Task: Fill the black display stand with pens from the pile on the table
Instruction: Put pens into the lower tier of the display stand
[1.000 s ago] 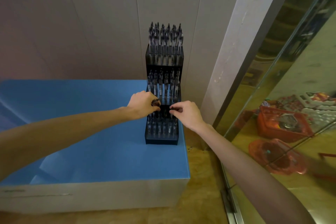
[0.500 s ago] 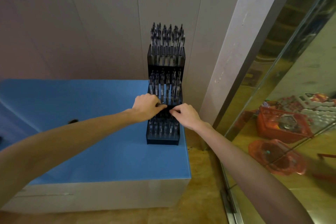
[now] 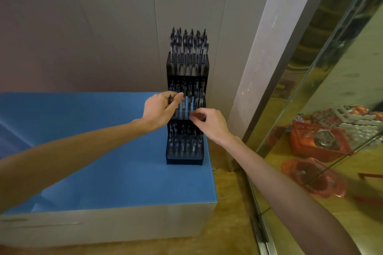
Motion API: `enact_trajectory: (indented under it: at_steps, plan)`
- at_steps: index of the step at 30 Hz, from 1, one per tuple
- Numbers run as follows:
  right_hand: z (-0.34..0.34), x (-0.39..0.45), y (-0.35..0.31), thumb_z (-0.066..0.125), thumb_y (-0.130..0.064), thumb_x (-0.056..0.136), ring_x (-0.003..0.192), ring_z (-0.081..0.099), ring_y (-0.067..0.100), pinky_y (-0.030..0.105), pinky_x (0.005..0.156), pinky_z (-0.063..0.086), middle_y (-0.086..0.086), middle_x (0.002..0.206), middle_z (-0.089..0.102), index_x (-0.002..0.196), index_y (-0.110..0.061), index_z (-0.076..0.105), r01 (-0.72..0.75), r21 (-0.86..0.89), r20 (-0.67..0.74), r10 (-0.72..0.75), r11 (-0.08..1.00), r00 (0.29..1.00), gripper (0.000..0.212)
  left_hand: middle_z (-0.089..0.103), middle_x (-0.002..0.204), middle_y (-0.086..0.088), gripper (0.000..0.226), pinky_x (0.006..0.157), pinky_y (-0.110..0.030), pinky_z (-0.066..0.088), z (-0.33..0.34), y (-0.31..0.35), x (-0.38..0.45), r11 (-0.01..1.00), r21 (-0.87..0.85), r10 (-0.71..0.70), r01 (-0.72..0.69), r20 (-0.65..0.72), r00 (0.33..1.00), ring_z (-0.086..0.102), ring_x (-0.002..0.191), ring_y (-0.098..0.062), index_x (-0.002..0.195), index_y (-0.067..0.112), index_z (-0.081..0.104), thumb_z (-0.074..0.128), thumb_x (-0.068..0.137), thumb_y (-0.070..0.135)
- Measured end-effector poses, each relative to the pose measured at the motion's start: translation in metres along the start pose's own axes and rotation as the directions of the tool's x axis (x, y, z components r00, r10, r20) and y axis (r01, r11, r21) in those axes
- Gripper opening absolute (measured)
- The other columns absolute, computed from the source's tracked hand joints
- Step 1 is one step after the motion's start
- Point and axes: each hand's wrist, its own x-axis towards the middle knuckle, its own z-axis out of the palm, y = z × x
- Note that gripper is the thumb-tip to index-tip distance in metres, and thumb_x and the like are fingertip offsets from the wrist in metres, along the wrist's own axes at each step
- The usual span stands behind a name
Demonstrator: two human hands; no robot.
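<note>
I see the black display stand (image 3: 185,157) upright at the right rear of the blue desk (image 3: 116,176), its three tiers stepping up toward the wall, pens (image 3: 187,51) standing vertical, tips down. My left hand (image 3: 159,109) reaches forward at the middle tier, fingers curled round a dark pen. My right hand (image 3: 209,123), close beside it, pinches something small; what, I cannot tell.
</note>
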Motion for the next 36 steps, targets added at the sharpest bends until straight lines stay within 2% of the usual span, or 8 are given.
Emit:
enact_trajectory:
  at_steps: [2, 4, 10, 14, 18, 22, 31, 36]
  plan:
    - [0.004, 0.001, -0.015, 0.072, -0.048, 0.09, 0.091, 0.068, 0.0, 0.033, 0.082, 0.059, -0.017, 0.101, 0.075, 0.108, -0.03, 0.077, 0.025, 0.088, -0.014, -0.024, 0.996, 1.0, 0.025, 0.066, 0.098, 0.016, 0.039, 0.069, -0.028, 0.044, 0.0, 0.004, 0.002, 0.998, -0.025, 0.049, -0.05, -0.038, 0.998, 0.059, 0.089, -0.006, 0.113, 0.03, 0.068, 0.038, 0.105, 0.052]
    - [0.008, 0.001, -0.03, 0.076, -0.047, 0.086, 0.09, 0.068, 0.001, 0.032, 0.081, 0.059, -0.019, 0.096, 0.075, 0.101, -0.034, 0.076, 0.034, 0.159, 0.005, -0.035, 0.987, 0.999, 0.02, 0.061, 0.112, 0.018, 0.035, 0.077, -0.025, 0.043, 0.003, 0.008, 0.0, 0.995, -0.066, 0.073, -0.076, -0.049, 0.996, 0.053, 0.101, -0.002, 0.123, 0.03, 0.061, 0.04, 0.104, 0.051]
    - [0.014, 0.002, -0.043, 0.074, -0.033, 0.089, 0.08, 0.065, 0.011, 0.036, 0.069, 0.055, -0.011, 0.092, 0.072, 0.098, -0.025, 0.072, 0.105, 0.105, -0.051, -0.1, 0.989, 0.994, 0.012, 0.059, 0.115, 0.012, 0.031, 0.08, -0.031, 0.05, 0.009, 0.015, -0.005, 0.988, -0.118, 0.101, -0.103, -0.023, 0.995, 0.053, 0.1, -0.005, 0.123, 0.028, 0.056, 0.043, 0.104, 0.049]
    - [0.009, 0.0, -0.034, 0.071, -0.035, 0.09, 0.075, 0.059, 0.009, 0.033, 0.064, 0.051, -0.014, 0.088, 0.064, 0.092, -0.027, 0.074, 0.141, 0.023, -0.089, -0.138, 0.99, 0.986, 0.009, 0.055, 0.126, 0.008, 0.047, 0.082, -0.03, 0.047, 0.009, 0.011, -0.007, 0.991, -0.078, 0.112, -0.108, 0.046, 0.993, 0.052, 0.104, -0.007, 0.135, 0.025, 0.049, 0.043, 0.101, 0.057]
    - [-0.002, -0.007, -0.01, 0.072, -0.032, 0.092, 0.071, 0.064, 0.008, 0.039, 0.067, 0.056, -0.006, 0.082, 0.07, 0.092, -0.019, 0.074, 0.003, 0.091, -0.209, 0.016, 0.996, 0.978, 0.014, 0.055, 0.126, 0.008, 0.051, 0.076, -0.03, 0.048, 0.003, -0.003, -0.015, 0.973, 0.007, 0.231, -0.232, 0.06, 0.971, 0.053, 0.098, -0.005, 0.134, 0.023, 0.05, 0.041, 0.101, 0.059]
    - [-0.009, -0.013, 0.01, 0.074, -0.023, 0.09, 0.077, 0.07, 0.005, 0.035, 0.071, 0.063, -0.009, 0.09, 0.072, 0.108, -0.018, 0.06, -0.113, 0.081, -0.234, 0.129, 0.99, 0.964, 0.024, 0.056, 0.126, 0.006, 0.039, 0.085, -0.038, 0.054, 0.007, -0.024, -0.029, 0.916, 0.067, 0.37, -0.395, 0.234, 0.899, 0.055, 0.104, -0.008, 0.123, 0.02, 0.059, 0.04, 0.105, 0.049]
    - [0.001, -0.018, 0.017, 0.06, -0.038, 0.1, 0.07, 0.068, 0.009, 0.039, 0.066, 0.06, -0.007, 0.085, 0.071, 0.104, -0.018, 0.067, -0.055, -0.049, -0.183, 0.045, 0.997, 0.982, 0.021, 0.02, 0.166, 0.001, 0.06, 0.119, -0.038, 0.031, 0.026, -0.033, -0.061, 0.802, 0.202, 0.366, -0.562, 0.578, 0.729, 0.029, 0.148, -0.02, 0.155, 0.022, 0.035, 0.029, 0.106, 0.057]
    - [0.011, -0.02, 0.028, 0.066, -0.034, 0.098, 0.082, 0.07, 0.01, 0.036, 0.077, 0.062, -0.005, 0.095, 0.076, 0.109, -0.016, 0.073, -0.084, -0.084, -0.122, 0.073, 0.993, 0.99, 0.023, 0.01, 0.169, 0.001, 0.066, 0.124, -0.037, 0.018, 0.026, -0.033, -0.067, 0.83, 0.228, 0.28, -0.509, 0.619, 0.734, 0.013, 0.154, -0.019, 0.16, 0.023, 0.023, 0.024, 0.105, 0.059]
